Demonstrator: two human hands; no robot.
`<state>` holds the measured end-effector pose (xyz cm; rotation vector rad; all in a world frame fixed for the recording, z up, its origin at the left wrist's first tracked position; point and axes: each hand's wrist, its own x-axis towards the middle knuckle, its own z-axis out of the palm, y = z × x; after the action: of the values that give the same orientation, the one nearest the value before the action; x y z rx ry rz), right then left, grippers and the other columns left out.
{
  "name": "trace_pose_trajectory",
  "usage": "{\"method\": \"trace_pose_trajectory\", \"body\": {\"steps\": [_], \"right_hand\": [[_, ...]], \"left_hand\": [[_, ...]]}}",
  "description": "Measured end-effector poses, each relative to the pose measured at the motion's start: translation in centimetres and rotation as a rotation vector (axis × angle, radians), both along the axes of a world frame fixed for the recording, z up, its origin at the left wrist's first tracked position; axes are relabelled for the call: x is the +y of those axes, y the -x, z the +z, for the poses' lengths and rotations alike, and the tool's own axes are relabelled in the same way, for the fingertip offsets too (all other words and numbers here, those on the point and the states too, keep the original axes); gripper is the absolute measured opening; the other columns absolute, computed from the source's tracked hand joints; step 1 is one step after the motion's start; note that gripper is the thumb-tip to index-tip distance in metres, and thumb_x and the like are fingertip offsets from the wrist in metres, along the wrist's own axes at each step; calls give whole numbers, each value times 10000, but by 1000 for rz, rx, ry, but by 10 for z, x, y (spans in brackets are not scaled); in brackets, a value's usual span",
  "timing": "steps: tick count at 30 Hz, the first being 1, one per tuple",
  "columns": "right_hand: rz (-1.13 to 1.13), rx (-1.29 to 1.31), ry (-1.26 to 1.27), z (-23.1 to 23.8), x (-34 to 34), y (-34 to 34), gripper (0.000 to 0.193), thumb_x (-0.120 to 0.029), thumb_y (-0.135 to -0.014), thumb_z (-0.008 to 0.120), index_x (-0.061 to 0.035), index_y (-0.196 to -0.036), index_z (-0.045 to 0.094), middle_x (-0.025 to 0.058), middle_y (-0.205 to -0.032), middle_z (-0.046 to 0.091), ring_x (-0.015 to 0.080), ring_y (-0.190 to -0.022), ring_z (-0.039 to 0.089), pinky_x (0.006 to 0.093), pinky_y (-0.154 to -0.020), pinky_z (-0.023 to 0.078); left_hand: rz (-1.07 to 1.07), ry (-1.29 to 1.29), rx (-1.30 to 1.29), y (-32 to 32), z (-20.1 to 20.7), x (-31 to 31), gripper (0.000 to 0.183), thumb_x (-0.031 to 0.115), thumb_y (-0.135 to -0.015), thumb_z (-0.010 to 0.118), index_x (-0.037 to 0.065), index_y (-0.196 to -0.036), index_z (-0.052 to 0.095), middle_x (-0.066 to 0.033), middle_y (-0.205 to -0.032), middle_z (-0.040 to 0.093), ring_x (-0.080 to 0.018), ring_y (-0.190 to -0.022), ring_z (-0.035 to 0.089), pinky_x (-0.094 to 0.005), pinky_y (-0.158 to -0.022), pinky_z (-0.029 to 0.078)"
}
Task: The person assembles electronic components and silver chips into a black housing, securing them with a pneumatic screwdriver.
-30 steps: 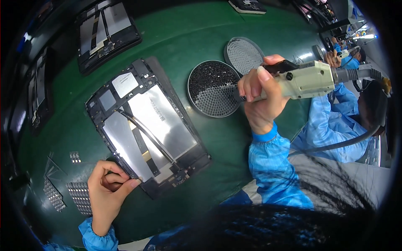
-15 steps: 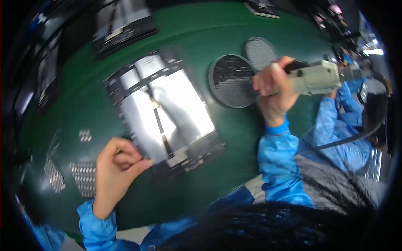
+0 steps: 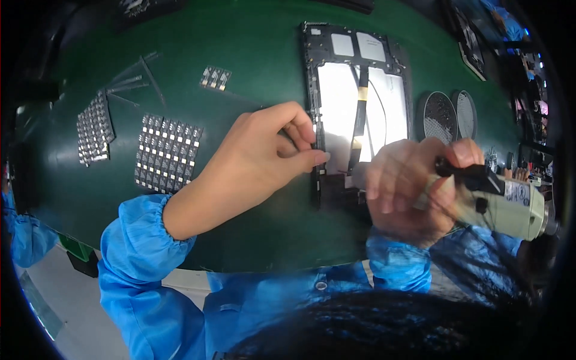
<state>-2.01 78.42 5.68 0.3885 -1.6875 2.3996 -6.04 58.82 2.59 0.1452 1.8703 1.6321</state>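
Note:
An opened tablet (image 3: 336,87) with a black frame and shiny silver inner face lies on the green table in front of me. My left hand (image 3: 252,159) is closed at its left edge, the thumb over the frame and the other fingers curled. Blurred by motion, my right hand (image 3: 414,195) grips a pale electric screwdriver (image 3: 501,204) with a black lever. Screwdriver and hand are above the tablet's lower right corner, which they cover. The screwdriver's tip is hidden.
Right of the tablet stand a round dish (image 3: 440,114) of small dark parts and a second round dish (image 3: 466,114). Sheets of small black pieces (image 3: 168,150) lie left, with clear strips (image 3: 129,81) beyond. Another device (image 3: 471,45) lies far right.
The view has swung, putting the tablet farther right. My right hand has brought the screwdriver from beside the dishes to the tablet. My left hand has slid up the tablet's left edge.

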Motion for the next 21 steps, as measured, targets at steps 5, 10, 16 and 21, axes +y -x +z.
{"method": "trace_pose_trajectory", "body": {"steps": [5, 10, 16, 21], "right_hand": [[93, -49, 0, -8, -12, -2, 365, -182, -919, 625, -180, -1238, 447, 49, -642, 477, 180, -504, 493, 342, -499, 469], [151, -41, 40, -15, -12, -2, 353, -176, -933, 600, -188, -1244, 434, 47, -649, 476, 178, -485, 473, 337, -506, 463], [154, -9, -42, -17, -8, -3, 306, -180, -960, 581, -192, -1232, 441, 44, -653, 477, 174, -477, 474, 349, -502, 458], [149, -57, -85, -15, -10, -4, 247, -185, -991, 575, -185, -1207, 458, 43, -649, 473, 176, -459, 475, 360, -491, 457]], "left_hand": [[4, -50, 81, -3, -7, -3, 214, 38, -859, 741, -13, -944, 551, -52, -858, 606, -94, -736, 664, -231, -613, 495], [28, -111, 194, -6, -20, -1, 181, -21, -823, 695, -31, -941, 557, -59, -863, 597, -102, -716, 633, -254, -616, 499], [34, -111, 181, -7, -19, 1, 160, -33, -814, 670, -36, -929, 558, -65, -856, 594, -108, -719, 628, -261, -622, 499], [40, -106, 196, -7, -19, 1, 157, -37, -810, 668, -36, -924, 559, -66, -835, 592, -109, -722, 627, -265, -623, 501]]}}
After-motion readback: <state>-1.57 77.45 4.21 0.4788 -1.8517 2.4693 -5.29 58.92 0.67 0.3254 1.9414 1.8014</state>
